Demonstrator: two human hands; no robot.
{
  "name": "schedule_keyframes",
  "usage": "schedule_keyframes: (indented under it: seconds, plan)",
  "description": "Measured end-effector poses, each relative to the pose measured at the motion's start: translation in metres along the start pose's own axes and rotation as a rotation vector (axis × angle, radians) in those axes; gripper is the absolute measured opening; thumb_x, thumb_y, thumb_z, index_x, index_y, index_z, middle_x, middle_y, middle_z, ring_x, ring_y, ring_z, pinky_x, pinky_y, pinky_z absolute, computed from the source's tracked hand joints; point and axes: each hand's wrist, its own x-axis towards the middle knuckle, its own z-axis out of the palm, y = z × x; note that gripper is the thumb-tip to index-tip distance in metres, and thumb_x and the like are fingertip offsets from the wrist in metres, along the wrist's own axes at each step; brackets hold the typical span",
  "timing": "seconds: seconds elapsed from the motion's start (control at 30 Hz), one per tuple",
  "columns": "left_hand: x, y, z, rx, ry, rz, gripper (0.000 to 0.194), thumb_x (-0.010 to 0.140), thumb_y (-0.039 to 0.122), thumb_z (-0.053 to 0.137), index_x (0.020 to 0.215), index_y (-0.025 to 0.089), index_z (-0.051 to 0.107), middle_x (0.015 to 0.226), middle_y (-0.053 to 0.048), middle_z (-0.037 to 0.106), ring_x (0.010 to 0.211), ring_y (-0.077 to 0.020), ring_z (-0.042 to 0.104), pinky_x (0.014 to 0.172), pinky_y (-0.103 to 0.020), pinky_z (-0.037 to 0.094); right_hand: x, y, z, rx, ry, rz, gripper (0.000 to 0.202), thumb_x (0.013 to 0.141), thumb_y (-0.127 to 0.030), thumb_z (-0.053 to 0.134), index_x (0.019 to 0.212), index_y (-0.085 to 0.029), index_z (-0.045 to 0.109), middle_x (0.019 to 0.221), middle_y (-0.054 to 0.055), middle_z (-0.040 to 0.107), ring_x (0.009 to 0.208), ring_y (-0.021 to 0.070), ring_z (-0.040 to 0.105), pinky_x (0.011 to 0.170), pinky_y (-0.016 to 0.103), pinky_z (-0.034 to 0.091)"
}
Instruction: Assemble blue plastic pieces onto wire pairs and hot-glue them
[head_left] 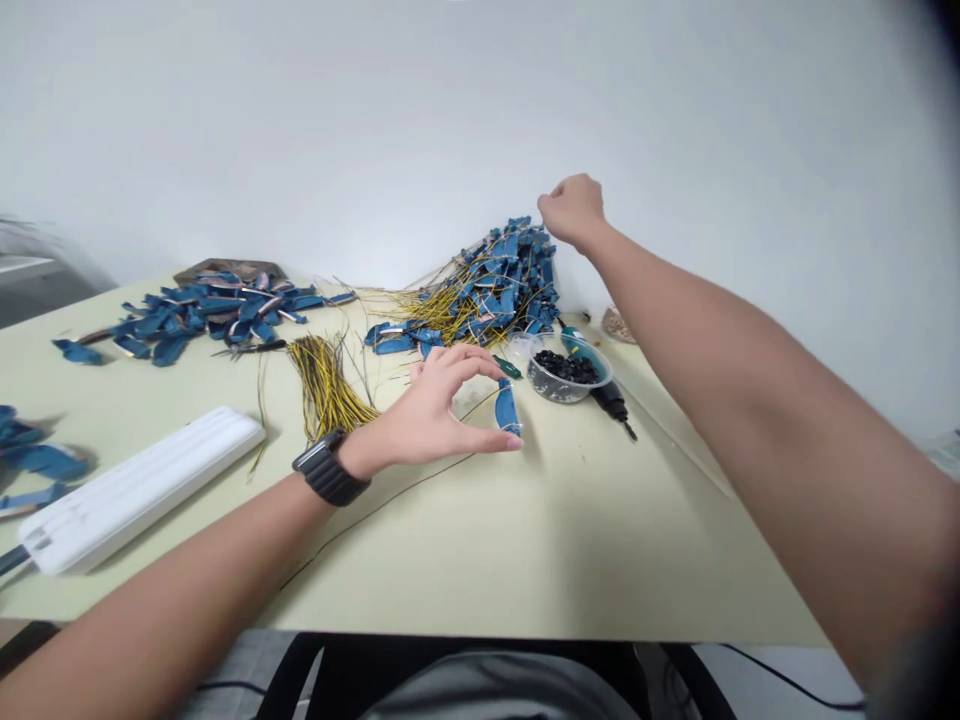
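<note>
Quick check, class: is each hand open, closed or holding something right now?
Left hand: holding a small blue piece.
Right hand: curled closed; whether it holds anything cannot be told.

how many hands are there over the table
2: the left hand, curved around a blue piece; the right hand, farther back by the blue pile.

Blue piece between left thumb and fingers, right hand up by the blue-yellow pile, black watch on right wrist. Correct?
Wrong wrist: the black watch is on the left one, per the head view. Rest stands: blue piece between thumb and fingers of the left hand, right hand up by the blue-yellow pile.
</note>
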Motion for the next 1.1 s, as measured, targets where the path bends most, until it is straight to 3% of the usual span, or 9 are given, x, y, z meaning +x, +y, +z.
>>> schedule_keyframes:
  seconds: [0.17,0.33,0.5,0.63,0.77,0.93,1.03,1.1]
  plan:
    - [-0.003,0.006,0.021,0.029,-0.016,-0.03,0.077,0.084,0.072,0.119,0.141,0.028,0.09,0.171,-0.017,0.079,0.169,-0.0509,0.064,0.152,-0.083,0.034,-0.066,0.021,-0.006,0.054,0.105,0.08,0.033,0.113,-0.054,0.094,0.096,-0.032,0.076,0.07,0.002,0.067,0.09,0.031,0.07,0.095,0.047,0.058]
    - [0.004,0.011,0.04,0.119,-0.016,-0.046,0.078,0.081,0.074,0.122,0.141,0.032,0.093,0.172,-0.016,0.077,0.169,-0.0514,0.064,0.151,-0.084,0.036,-0.143,0.068,-0.031,0.081,0.357,0.328,0.048,0.109,-0.008,0.076,0.078,-0.037,0.055,0.061,-0.006,0.046,0.069,0.0248,0.049,0.09,0.045,0.049]
    - [0.028,0.022,0.071,0.169,-0.048,-0.012,0.076,0.082,0.07,0.122,0.142,0.033,0.094,0.168,-0.014,0.075,0.168,-0.0484,0.065,0.153,-0.077,0.041,-0.204,0.097,-0.035,0.164,0.506,0.318,0.045,0.11,-0.011,0.071,0.078,-0.039,0.054,0.067,-0.005,0.048,0.068,0.0253,0.042,0.087,0.046,0.047]
    - [0.051,0.042,0.108,0.214,-0.073,-0.045,0.074,0.085,0.067,0.121,0.144,0.032,0.094,0.173,-0.014,0.072,0.171,-0.0486,0.062,0.152,-0.078,0.041,-0.218,0.112,-0.032,0.173,0.561,0.393,0.048,0.115,-0.023,0.073,0.076,-0.04,0.05,0.068,-0.003,0.046,0.074,0.0283,0.048,0.092,0.048,0.052]
    - [0.065,0.064,0.147,0.255,-0.078,-0.06,0.074,0.087,0.063,0.122,0.148,0.031,0.095,0.176,-0.015,0.07,0.174,-0.0505,0.056,0.146,-0.075,0.047,-0.221,0.113,-0.03,0.169,0.512,0.419,0.048,0.119,-0.032,0.073,0.079,-0.038,0.048,0.075,0.001,0.061,0.084,0.0327,0.066,0.098,0.05,0.059]
    - [0.079,0.088,0.185,0.306,-0.118,-0.057,0.075,0.087,0.071,0.12,0.144,0.028,0.095,0.176,-0.018,0.069,0.172,-0.0574,0.051,0.143,-0.078,0.045,-0.223,0.1,-0.032,0.139,0.439,0.391,0.045,0.127,-0.03,0.061,0.087,-0.036,0.041,0.082,0.002,0.071,0.086,0.027,0.073,0.104,0.041,0.066]
    - [0.088,0.095,0.202,0.315,-0.15,-0.063,0.077,0.085,0.074,0.12,0.139,0.026,0.097,0.177,-0.02,0.065,0.172,-0.0629,0.046,0.142,-0.083,0.041,-0.223,0.098,-0.036,0.074,0.408,0.398,0.037,0.128,-0.029,0.055,0.091,-0.038,0.054,0.091,0.003,0.08,0.09,0.0256,0.076,0.109,0.039,0.066]
    - [0.093,0.096,0.212,0.309,-0.139,-0.041,0.073,0.083,0.074,0.12,0.133,0.025,0.098,0.177,-0.02,0.064,0.171,-0.0653,0.043,0.142,-0.086,0.039,-0.223,0.101,-0.037,0.033,0.391,0.414,0.034,0.129,-0.035,0.055,0.099,-0.04,0.071,0.098,0.005,0.085,0.097,0.0299,0.08,0.11,0.046,0.066]
